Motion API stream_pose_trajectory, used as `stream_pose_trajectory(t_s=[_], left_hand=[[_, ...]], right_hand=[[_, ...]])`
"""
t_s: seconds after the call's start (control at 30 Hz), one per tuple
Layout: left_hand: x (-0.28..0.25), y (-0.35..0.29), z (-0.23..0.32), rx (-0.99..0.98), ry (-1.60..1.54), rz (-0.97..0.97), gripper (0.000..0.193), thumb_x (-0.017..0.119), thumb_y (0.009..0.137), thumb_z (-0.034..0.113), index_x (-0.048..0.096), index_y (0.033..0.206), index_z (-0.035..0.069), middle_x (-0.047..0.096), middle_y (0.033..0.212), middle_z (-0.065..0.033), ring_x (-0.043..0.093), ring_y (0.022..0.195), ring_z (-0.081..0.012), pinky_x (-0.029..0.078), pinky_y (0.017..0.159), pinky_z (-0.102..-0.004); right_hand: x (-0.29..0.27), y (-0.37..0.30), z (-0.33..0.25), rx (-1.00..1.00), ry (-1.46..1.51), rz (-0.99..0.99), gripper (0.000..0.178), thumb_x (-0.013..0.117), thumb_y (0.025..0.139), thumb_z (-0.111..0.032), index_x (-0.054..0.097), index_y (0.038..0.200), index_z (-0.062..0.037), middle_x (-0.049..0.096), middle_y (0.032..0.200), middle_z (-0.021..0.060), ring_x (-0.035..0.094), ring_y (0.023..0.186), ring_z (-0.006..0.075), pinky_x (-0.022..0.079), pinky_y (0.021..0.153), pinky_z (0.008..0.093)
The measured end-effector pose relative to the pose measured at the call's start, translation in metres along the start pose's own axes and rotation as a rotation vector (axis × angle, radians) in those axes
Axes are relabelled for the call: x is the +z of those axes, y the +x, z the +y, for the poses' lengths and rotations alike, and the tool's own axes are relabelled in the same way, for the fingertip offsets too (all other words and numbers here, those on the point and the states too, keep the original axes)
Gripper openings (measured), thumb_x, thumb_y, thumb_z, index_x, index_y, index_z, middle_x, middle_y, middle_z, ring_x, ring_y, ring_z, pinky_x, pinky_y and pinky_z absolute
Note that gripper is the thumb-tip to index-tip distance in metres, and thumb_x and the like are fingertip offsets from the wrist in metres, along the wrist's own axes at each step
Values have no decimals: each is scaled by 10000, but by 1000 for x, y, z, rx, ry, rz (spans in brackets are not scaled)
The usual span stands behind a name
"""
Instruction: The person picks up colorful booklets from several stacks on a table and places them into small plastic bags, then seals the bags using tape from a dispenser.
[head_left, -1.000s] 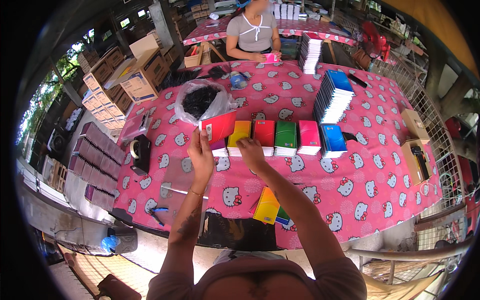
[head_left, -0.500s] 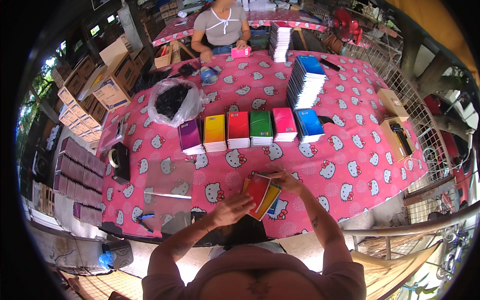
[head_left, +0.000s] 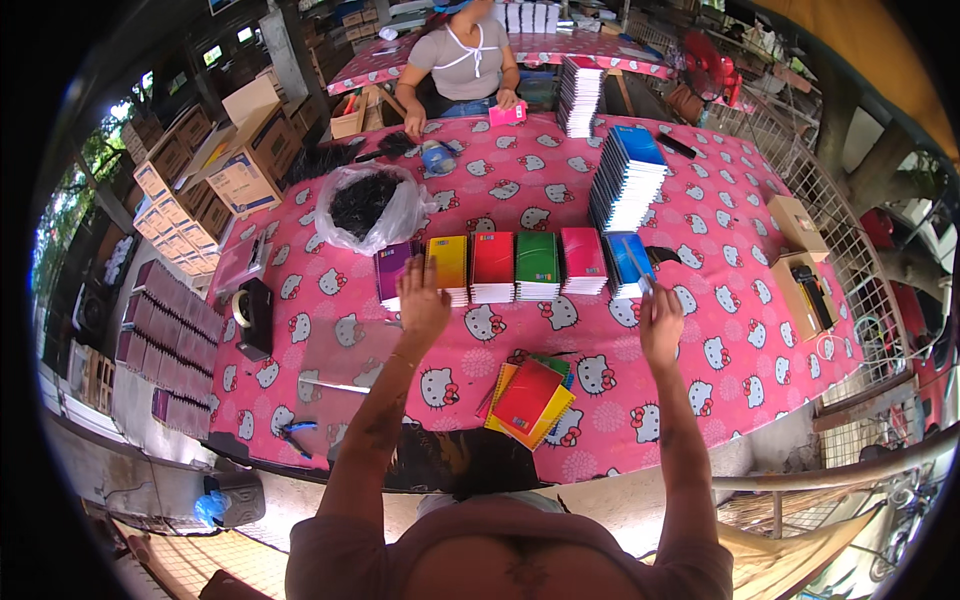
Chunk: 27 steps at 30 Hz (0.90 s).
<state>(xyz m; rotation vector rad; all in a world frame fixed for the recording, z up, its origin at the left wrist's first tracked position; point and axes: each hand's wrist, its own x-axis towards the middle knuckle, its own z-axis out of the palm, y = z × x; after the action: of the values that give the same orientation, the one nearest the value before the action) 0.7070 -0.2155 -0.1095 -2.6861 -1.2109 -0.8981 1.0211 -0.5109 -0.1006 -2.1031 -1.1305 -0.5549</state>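
Observation:
Across the table runs a row of small spiral notebook stacks: purple (head_left: pixel 394 262), yellow (head_left: pixel 446 262), red (head_left: pixel 492 262), green (head_left: pixel 537 262), pink (head_left: pixel 583 258) and blue (head_left: pixel 626 256). My left hand (head_left: pixel 424 300) reaches over the purple and yellow stacks, fingers stretched out. By the blue stack, my right hand (head_left: pixel 661 318) has its fingers curled together; a thin pale strip shows at their tips, too small to name. Closer to me lies a fanned pile of notebooks, a red notebook (head_left: pixel 528 392) on top, with yellow, green, blue and pink edges under it.
Behind the row stand a tall blue notebook stack (head_left: pixel 628 180) and a plastic bag (head_left: pixel 368 205) of black material. A tape dispenser (head_left: pixel 254 318), pliers (head_left: pixel 296 438) and a clear sheet (head_left: pixel 345 355) lie left. Open cartons (head_left: pixel 803 290) sit right. Opposite, a person (head_left: pixel 462 60) holds a pink notebook.
Both hands have left the fanned notebooks and reached forward, the left to the purple and yellow stacks, the right to the blue one. The fanned pile now rests on the table.

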Motion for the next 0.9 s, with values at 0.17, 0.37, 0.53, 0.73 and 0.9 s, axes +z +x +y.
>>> stream_pose_trajectory(t_s=[0.17,0.37,0.53,0.73,0.9], left_hand=[[-6,-29,-88,40,212,-89,546,626,873,140,508,1404,84,534,1417,-167,479,1344,-345,340,1130,-558],[-52,-25,-53,101,-38,46,456,597,861,-10,570,1313,47,668,1192,-155,645,1073,-351,487,981,-479],[-104,-50,68,551,-454,164,348,579,807,-44,627,1146,14,655,1182,-163,647,1049,-355,541,888,-419],[-92,-171,122,708,-492,-383,411,618,940,109,561,1346,76,528,1423,-185,507,1339,-323,422,1094,-463],[-103,-136,141,598,-748,-223,520,685,924,190,497,1390,54,532,1368,-215,532,1286,-334,434,1064,-465]], right_hand=[[-61,-98,-143,-240,236,-64,467,637,789,47,689,1233,-89,585,966,124,616,769,281,520,621,398],[-79,-117,-147,5,257,-8,532,596,761,138,681,1242,-74,557,952,122,580,794,259,494,681,345],[-100,-102,-136,112,308,215,382,581,903,75,638,1271,-6,525,972,108,518,821,208,450,709,304],[-103,-120,-129,628,783,63,368,521,1037,-203,558,1352,-15,566,1132,76,574,918,141,481,743,233],[-106,-107,-169,946,1477,-80,451,539,1033,-295,485,1415,-63,581,1175,50,617,999,165,536,791,300]])
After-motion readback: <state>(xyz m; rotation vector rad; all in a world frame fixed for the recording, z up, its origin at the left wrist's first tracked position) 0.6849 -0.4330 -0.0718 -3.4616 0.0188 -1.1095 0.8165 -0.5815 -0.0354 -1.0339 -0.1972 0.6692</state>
